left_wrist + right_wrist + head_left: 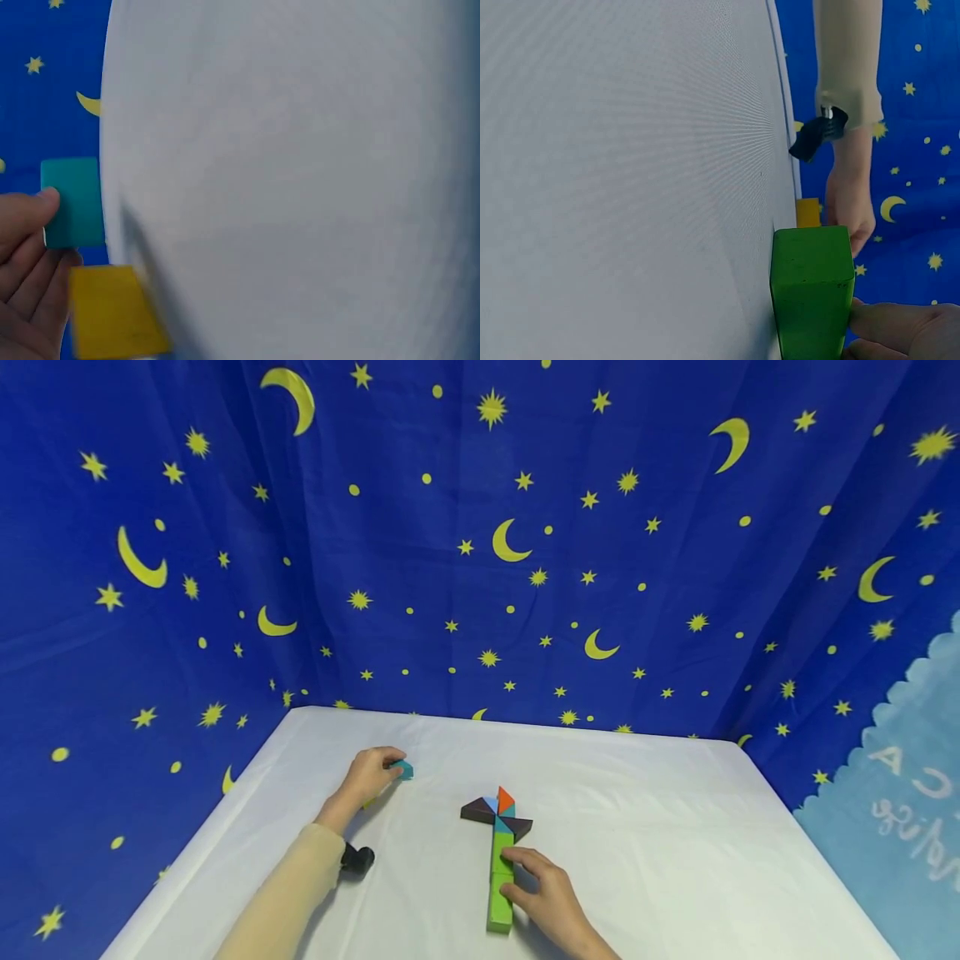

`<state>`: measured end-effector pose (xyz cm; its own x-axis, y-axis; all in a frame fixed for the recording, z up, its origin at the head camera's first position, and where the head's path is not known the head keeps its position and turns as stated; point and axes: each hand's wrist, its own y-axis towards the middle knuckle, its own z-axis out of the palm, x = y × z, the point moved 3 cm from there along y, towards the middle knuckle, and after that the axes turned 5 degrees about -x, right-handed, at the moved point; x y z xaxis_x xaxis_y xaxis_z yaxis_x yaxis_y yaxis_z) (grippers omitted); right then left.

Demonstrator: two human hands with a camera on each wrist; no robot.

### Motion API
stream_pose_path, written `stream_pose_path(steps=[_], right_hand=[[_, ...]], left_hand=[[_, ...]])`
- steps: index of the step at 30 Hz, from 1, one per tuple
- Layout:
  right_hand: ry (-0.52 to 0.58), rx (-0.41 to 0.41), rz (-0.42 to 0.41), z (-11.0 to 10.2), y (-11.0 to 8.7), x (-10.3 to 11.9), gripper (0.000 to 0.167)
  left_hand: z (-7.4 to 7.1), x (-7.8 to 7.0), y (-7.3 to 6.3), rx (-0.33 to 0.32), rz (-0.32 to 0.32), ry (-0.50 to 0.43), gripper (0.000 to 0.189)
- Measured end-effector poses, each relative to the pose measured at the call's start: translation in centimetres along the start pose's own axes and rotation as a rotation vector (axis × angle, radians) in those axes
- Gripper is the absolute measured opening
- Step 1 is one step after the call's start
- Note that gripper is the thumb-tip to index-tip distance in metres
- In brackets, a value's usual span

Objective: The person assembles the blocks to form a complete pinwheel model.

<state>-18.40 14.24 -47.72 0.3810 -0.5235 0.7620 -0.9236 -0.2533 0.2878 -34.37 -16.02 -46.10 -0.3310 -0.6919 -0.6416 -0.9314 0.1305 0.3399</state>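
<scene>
At the left of the table, my left hand pinches a teal block between thumb and fingers; the left wrist view shows the thumb on one of its faces. A yellow block is close by, mostly hidden behind the hand in the head view. My right hand touches the right side of a column of green blocks, thumb and forefinger extended. Above that column, dark triangular blocks spread to both sides, with blue pieces and an orange triangular block between them.
A white cloth covers the table. Behind it and to the left hangs a blue curtain with yellow moons and stars. A light-blue panel with pale lettering stands at the right. A black device is strapped to the left wrist.
</scene>
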Motion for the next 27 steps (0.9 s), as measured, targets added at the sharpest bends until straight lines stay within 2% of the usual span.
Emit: stream_pose_path(steps=[3,8,12,14,21,27], right_hand=[[-0.011,-0.006,-0.006,0.0,0.0,0.1,0.043],[-0.018,-0.027,-0.018,-0.1,-0.1,0.4,0.042],[-0.016,-0.027,-0.017,0.0,-0.1,0.4,0.042],[-0.018,-0.025,-0.015,0.0,-0.1,0.4,0.042],[-0.025,-0.024,-0.024,-0.2,0.2,0.4,0.042],[-0.02,-0.017,-0.006,0.0,0.1,0.3,0.043]], left_hand=[[-0.3,-1.4,-0.3,-0.016,0.006,-0.053,0.026],[-0.3,-4.6,-1.4,-0.023,0.056,-0.121,0.025],[0.7,-6.3,-2.8,0.022,0.092,-0.143,0.024],[1.3,-6.9,-3.6,0.065,0.118,-0.144,0.024],[3.7,-7.9,-5.4,0.202,0.2,-0.154,0.023],[5.5,-7.8,-6.1,0.22,0.235,-0.169,0.021]])
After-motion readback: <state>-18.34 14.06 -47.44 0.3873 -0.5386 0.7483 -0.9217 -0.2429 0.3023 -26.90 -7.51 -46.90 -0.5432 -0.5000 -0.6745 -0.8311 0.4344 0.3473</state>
